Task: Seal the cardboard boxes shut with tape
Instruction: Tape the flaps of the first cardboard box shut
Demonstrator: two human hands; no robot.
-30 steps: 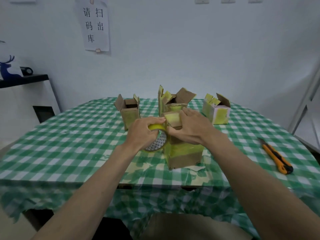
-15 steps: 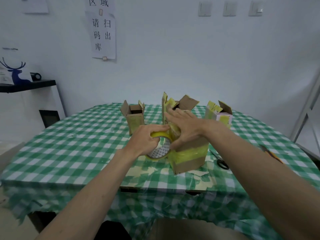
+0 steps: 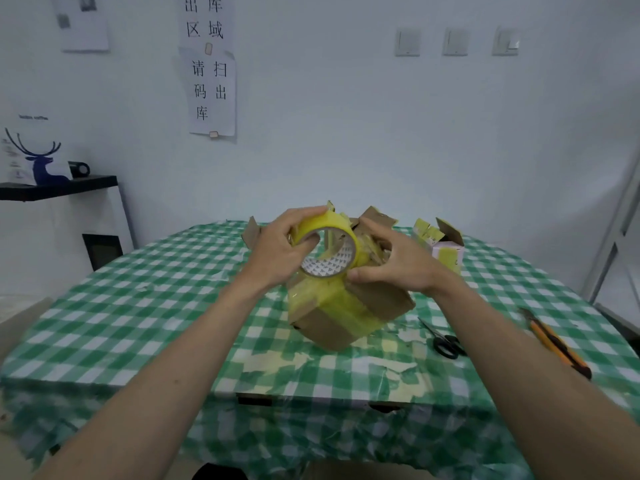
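A brown cardboard box [image 3: 343,315] wrapped in bands of yellow tape is tilted up off the green checked table [image 3: 145,306], in the middle of the view. My right hand [image 3: 391,263] grips its upper right side, thumb on the near face. My left hand [image 3: 277,251] holds a roll of yellow tape [image 3: 329,242] above the box's top, fingers through the core. Behind my hands an open box [image 3: 375,220] shows raised flaps, and the flap of another open box [image 3: 250,230] shows to the left. An open box with a pink side [image 3: 441,244] stands at the back right.
Black scissors [image 3: 445,342] lie on the cloth right of the box. An orange utility knife [image 3: 557,344] lies near the right edge. Torn tape scraps [image 3: 346,365] are stuck to the cloth near the front edge. A black shelf with a blue deer figure [image 3: 45,164] stands at far left.
The box has been lifted and tilted off the table. My left hand has raised the tape roll from the box's left side to above its top. The view has tilted upward.
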